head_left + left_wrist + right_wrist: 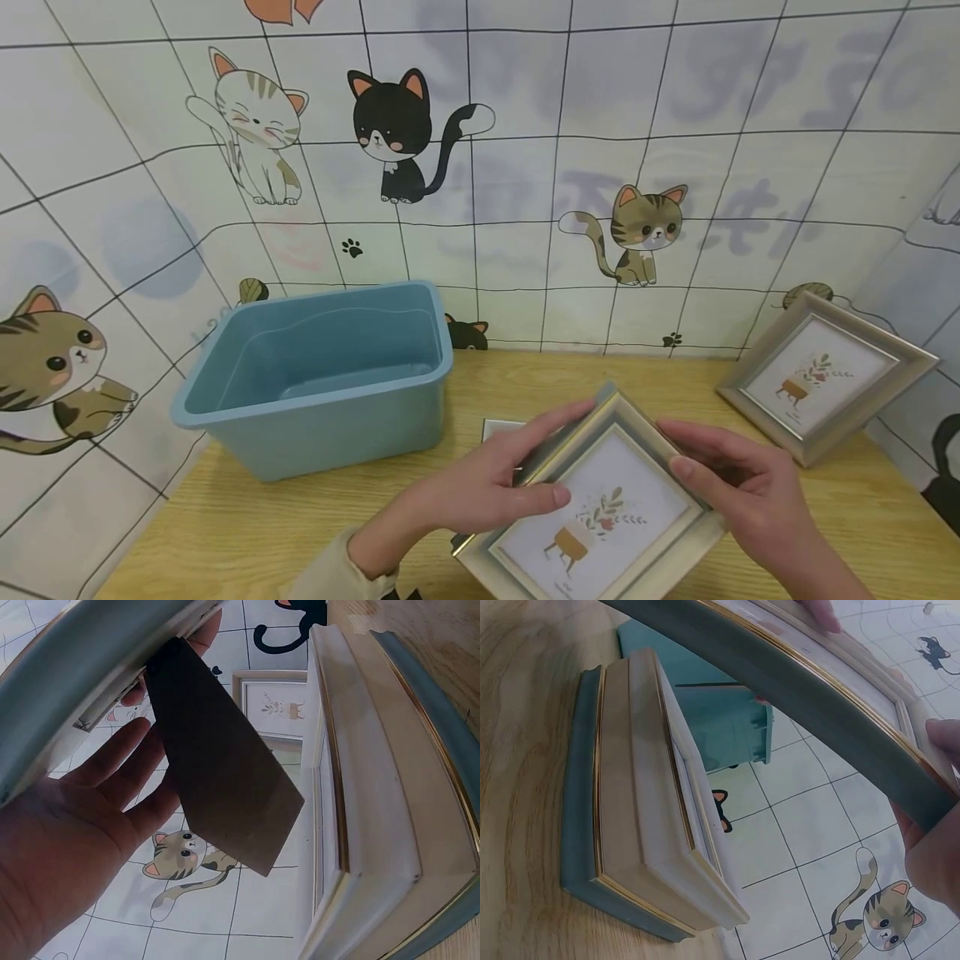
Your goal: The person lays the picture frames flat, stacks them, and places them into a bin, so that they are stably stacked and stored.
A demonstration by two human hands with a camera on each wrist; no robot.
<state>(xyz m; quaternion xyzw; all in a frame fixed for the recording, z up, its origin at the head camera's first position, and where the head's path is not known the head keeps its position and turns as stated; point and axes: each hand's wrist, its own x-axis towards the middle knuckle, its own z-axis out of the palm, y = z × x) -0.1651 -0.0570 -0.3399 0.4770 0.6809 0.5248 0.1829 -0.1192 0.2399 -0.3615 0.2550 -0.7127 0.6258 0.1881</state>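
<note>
Both hands hold a picture frame (622,458) with a champagne-gold border and a plant-pot print, tilted face up in the head view. My left hand (491,492) grips its left edge, thumb on the front and fingers behind. On the opposite edge, my right hand (765,492) pinches the border with thumb above and fingers beneath. The left wrist view shows a dark brown easel stand (225,772) swung out from the frame's back. Below the held frame lies a stack of frames (634,765), cream ones over a blue-green one, mostly hidden from the head view.
A blue plastic tub (360,425) stands on the wooden table (547,375) at the left. Another frame (832,383) with the same print leans back at the far right. Cat-printed sheeting (517,183) rises behind. A black object (947,483) shows at the right edge.
</note>
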